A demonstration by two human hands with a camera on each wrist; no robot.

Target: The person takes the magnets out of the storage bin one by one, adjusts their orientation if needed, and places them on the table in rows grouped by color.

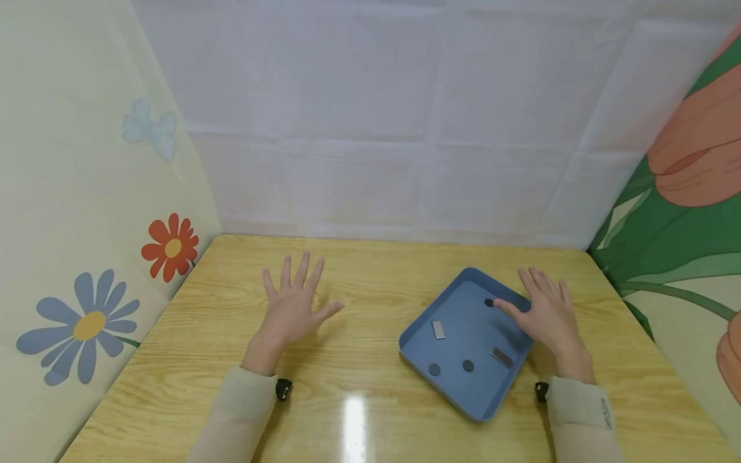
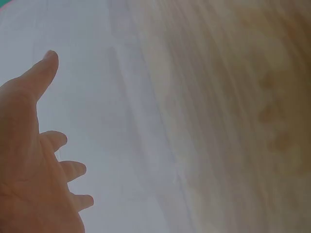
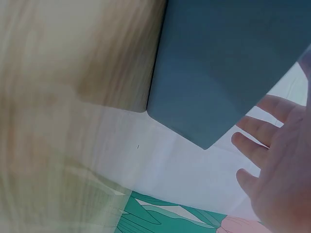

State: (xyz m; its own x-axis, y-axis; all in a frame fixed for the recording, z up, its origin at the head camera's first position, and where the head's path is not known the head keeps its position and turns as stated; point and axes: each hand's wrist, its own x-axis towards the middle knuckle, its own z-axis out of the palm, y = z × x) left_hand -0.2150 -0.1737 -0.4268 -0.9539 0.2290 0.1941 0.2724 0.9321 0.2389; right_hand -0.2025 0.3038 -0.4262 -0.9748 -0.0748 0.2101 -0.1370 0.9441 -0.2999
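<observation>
My left hand (image 1: pixel 288 314) is held above the left part of the table with its fingers spread and nothing in it. In the left wrist view the thumb (image 2: pixel 43 73) stands apart from the fingers. My right hand (image 1: pixel 550 316) is at the right corner of a blue tray (image 1: pixel 435 308), fingers stretched and holding nothing. Its thumb overlaps the tray, near a small dark disc (image 1: pixel 489 302). Two more discs, one grey (image 1: pixel 434 369) and one dark (image 1: pixel 468 365), lie in the tray's front half. A silver rectangular piece (image 1: pixel 438 330) and a dark rectangular piece (image 1: pixel 502 357) lie there too.
The wood-grain table (image 1: pixel 359 276) runs back to a white cloth (image 1: pixel 370 128). Flower-patterned panels border the left (image 1: pixel 87 193) and right (image 1: pixel 683 257) sides. Each sleeve carries a small black device at the wrist.
</observation>
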